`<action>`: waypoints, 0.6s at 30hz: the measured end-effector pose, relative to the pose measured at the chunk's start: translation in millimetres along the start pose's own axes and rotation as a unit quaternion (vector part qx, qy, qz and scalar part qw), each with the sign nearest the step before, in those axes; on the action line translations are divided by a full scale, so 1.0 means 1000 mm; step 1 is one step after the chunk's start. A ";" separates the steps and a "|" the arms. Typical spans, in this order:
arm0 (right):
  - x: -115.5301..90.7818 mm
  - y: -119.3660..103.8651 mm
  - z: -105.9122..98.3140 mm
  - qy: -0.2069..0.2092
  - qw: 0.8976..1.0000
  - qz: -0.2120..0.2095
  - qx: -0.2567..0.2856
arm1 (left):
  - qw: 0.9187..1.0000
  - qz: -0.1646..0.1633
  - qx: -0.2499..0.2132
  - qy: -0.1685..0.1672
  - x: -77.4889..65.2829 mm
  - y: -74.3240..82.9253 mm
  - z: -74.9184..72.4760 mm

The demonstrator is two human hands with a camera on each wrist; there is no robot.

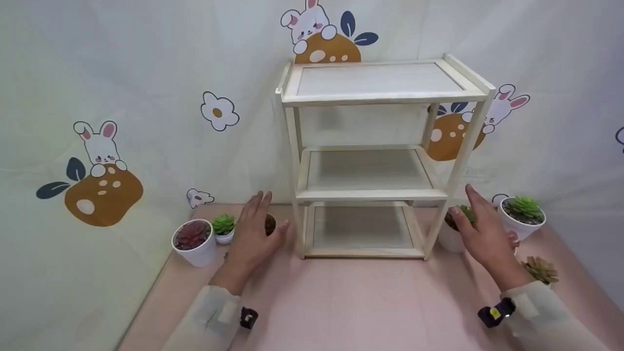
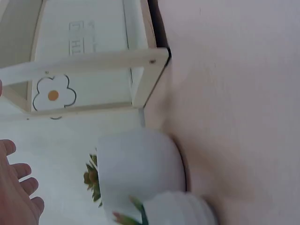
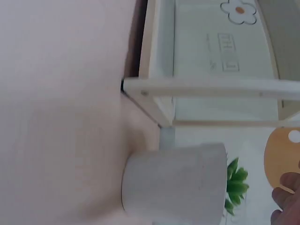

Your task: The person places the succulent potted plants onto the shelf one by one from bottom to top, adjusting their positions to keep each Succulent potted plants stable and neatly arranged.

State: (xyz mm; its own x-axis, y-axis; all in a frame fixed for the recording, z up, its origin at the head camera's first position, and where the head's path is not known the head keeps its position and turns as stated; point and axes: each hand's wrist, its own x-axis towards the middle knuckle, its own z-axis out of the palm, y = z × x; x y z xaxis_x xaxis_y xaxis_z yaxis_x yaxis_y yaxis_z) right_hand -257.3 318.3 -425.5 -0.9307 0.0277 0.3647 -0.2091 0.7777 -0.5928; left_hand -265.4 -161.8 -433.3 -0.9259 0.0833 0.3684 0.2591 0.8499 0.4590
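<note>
A pale wooden three-tier shelf (image 1: pixel 365 196) stands on the pink tabletop between my hands. My left hand (image 1: pixel 251 236), fingers extended and thumb apart, hovers left of the shelf, partly covering a pot (image 1: pixel 270 225). In the left wrist view, a white pot (image 2: pixel 140 164) with a small succulent and a ribbed pot (image 2: pixel 180 211) stand beside the shelf leg. On the other side my right hand (image 1: pixel 487 239), fingers extended, overlaps a white pot (image 1: pixel 451 239). The right wrist view has this pot (image 3: pixel 173 183) with a green succulent (image 3: pixel 236 185) next to the shelf leg.
At left stand a red succulent (image 1: pixel 192 236) in a white pot and a small green succulent (image 1: pixel 224 224). To the right are a green potted succulent (image 1: pixel 524 207) and a brownish one (image 1: pixel 540 269), partly behind my wrist. A bunny-print curtain (image 1: pixel 161 146) hangs behind.
</note>
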 end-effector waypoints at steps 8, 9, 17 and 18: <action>-0.015 -0.010 0.026 0.073 0.987 -0.047 0.138 | 0.996 0.040 -0.061 0.049 -0.008 0.010 0.026; -0.017 -0.011 0.029 0.075 0.984 -0.051 0.152 | 0.995 0.041 -0.070 0.051 -0.009 0.010 0.029; -0.028 -0.005 0.053 0.045 0.971 0.000 0.234 | 0.983 -0.005 -0.183 0.034 -0.020 0.014 0.053; -0.029 -0.003 0.055 0.039 0.969 0.011 0.243 | 0.978 -0.011 -0.207 0.025 -0.021 0.014 0.055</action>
State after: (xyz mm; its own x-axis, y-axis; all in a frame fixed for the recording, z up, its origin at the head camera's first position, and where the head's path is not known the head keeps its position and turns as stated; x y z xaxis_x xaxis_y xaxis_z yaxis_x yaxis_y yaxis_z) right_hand -246.1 280.3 -473.5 -0.9153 0.1025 0.3896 -0.3235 0.3895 -0.8624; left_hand -257.7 -123.2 -479.5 -0.9206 0.0328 0.3892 0.3380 0.5667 0.7514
